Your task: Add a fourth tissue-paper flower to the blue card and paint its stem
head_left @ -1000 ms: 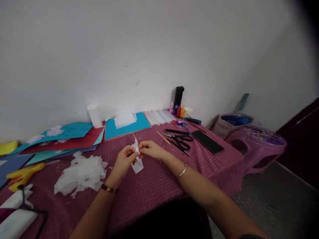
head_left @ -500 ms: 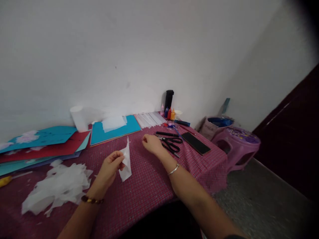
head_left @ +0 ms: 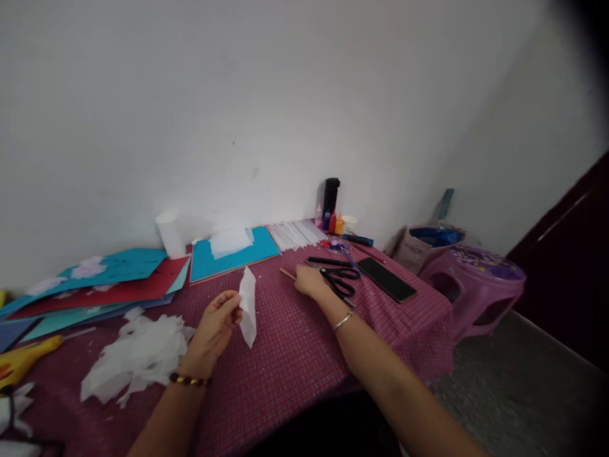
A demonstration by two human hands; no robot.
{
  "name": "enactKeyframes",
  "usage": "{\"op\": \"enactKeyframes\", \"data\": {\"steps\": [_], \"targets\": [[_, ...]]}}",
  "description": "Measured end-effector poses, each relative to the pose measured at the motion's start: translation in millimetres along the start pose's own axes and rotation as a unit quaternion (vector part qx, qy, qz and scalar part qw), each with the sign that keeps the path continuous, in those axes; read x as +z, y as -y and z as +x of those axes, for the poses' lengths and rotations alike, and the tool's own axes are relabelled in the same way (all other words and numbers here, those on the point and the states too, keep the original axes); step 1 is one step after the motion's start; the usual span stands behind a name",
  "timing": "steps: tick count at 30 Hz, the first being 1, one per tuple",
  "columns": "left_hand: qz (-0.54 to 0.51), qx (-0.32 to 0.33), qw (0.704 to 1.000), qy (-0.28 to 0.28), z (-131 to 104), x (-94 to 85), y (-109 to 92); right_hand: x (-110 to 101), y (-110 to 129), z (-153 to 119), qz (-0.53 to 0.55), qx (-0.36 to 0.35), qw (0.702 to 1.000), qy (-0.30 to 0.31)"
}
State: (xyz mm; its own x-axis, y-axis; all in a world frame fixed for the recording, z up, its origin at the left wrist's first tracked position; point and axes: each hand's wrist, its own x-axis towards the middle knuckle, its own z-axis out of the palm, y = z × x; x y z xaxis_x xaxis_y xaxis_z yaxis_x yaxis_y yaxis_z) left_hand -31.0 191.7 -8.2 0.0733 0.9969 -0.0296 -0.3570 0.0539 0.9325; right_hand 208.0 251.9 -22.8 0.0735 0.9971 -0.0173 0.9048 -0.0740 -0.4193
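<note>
My left hand (head_left: 216, 327), with a beaded bracelet at its wrist, pinches a small folded piece of thin white paper (head_left: 248, 308) above the tablecloth. My right hand (head_left: 309, 281) is closed at the near side of the black-handled scissors (head_left: 343, 274). From its fingers a thin pinkish-brown stick (head_left: 287, 273) pokes out to the left; the rest of it is hidden by the hand. A black pen (head_left: 328, 261) lies just beyond the scissors. To the left of my left hand is a loose heap of white paper pieces (head_left: 143, 355).
Coloured sheets (head_left: 118, 289) and a white roll (head_left: 171, 235) are at the left. White strips (head_left: 295, 235), small paint bottles (head_left: 332, 222) and a black phone (head_left: 386, 279) lie further right. A yellow glue gun (head_left: 28, 362) rests at the left edge; a pink stool (head_left: 476, 292) stands beside the table.
My right hand has moved slightly right, and the thin stick now shows in its fingers. The paper in my left hand has turned. The view has shifted left.
</note>
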Motion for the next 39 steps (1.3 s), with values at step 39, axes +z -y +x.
{"op": "enactKeyframes", "data": {"steps": [39], "targets": [[0.262, -0.011, 0.964, 0.043, 2.6, 11.2, 36.7, 29.2, 60.3, -39.8, 0.754, -0.072, 0.639, 0.135]]}}
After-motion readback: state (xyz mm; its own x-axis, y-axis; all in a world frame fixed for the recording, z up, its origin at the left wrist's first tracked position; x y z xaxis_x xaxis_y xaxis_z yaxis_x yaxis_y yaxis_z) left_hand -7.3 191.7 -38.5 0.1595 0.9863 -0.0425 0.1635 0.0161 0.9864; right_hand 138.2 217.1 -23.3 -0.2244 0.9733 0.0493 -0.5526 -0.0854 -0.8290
